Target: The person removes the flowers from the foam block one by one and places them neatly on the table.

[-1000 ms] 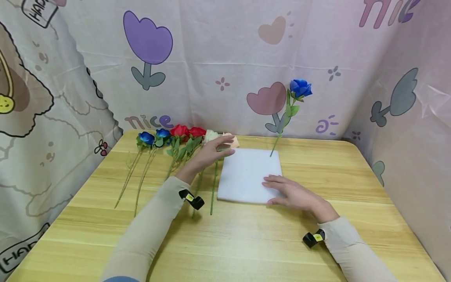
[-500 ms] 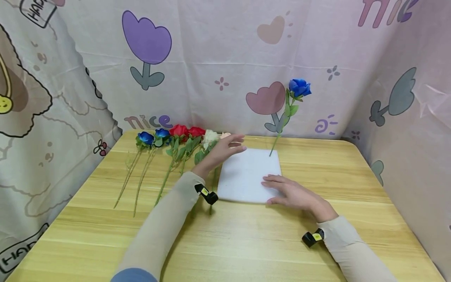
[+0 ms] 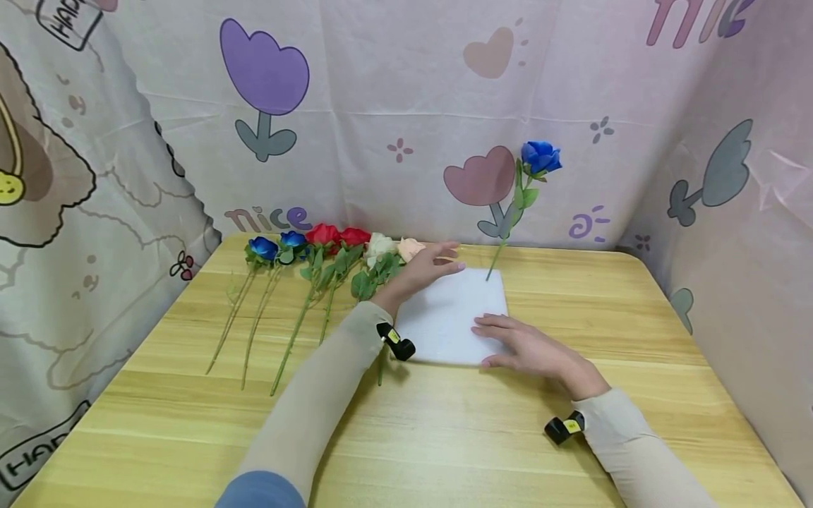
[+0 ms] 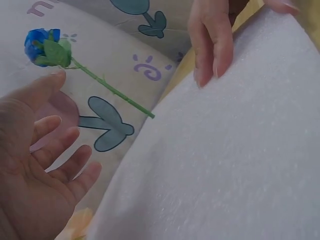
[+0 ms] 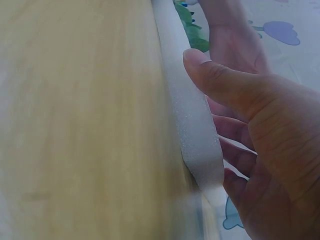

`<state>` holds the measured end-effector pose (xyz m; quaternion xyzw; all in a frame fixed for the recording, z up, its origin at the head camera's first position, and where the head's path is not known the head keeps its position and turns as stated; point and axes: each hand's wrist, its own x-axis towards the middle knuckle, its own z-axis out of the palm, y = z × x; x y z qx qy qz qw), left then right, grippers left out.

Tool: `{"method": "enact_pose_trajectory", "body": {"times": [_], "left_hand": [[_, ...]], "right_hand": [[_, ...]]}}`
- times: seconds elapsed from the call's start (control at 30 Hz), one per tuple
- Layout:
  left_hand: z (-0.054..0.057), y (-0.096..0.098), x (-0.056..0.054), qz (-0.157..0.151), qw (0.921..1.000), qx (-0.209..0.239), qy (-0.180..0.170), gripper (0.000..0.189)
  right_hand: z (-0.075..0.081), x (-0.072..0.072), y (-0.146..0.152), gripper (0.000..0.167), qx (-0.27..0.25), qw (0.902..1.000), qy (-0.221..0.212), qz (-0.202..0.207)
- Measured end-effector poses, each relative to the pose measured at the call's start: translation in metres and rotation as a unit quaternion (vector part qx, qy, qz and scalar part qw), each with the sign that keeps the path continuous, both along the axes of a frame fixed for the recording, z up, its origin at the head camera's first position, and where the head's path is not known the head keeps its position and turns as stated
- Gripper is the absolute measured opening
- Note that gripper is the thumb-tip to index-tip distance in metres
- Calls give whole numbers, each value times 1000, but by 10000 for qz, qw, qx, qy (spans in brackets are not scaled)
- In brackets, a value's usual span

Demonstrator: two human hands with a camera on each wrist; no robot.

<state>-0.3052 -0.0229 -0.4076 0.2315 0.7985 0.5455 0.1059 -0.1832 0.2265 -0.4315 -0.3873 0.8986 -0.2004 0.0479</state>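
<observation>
A white foam board (image 3: 444,324) lies on the table. One blue rose (image 3: 541,158) stands slightly tilted, its stem (image 4: 115,91) ending in the board's far right part. My left hand (image 3: 427,271) hovers over the far left of the board, fingers spread and holding nothing. In the left wrist view, the thumb of that hand (image 4: 37,155) appears just below the rose's bloom, apparently apart from it. My right hand (image 3: 530,347) rests on the board's near right corner, fingers extended across the top and thumb at the near edge (image 5: 192,115).
Left of the board lie several roses in a row: blue ones (image 3: 263,248), red ones (image 3: 322,236), a white one (image 3: 380,247) and a peach one (image 3: 409,248). My left forearm covers some stems. A patterned cloth (image 3: 381,85) hangs behind the wooden table (image 3: 444,444).
My left hand has moved right, from over the white and peach roses to over the board, uncovering those blooms. The right hand, board and upright blue rose have stayed put.
</observation>
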Motion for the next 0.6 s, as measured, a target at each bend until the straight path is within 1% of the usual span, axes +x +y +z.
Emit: {"method": "enact_pose_trajectory", "body": {"times": [0.1,0.2,0.43,0.53,0.6], "left_hand": [[-3,5,-5,-3,10000,-71,-32,64],[-7,11,-10,69,9998,-158,-70,64],[-7,24,-18,180,9994,-56,-304,57],[-8,30,-23,198,9994,-48,-286,59],[-10,35,-27,147,9995,-17,-262,59]], "right_hand": [[-1,-1,0,64,-41,9999,86,51],[-2,-2,1,65,-71,9998,165,101],[-5,-3,1,64,-124,9996,213,143],[-6,-3,1,64,-166,9992,315,195],[-6,-3,1,64,-143,9994,279,174]]}}
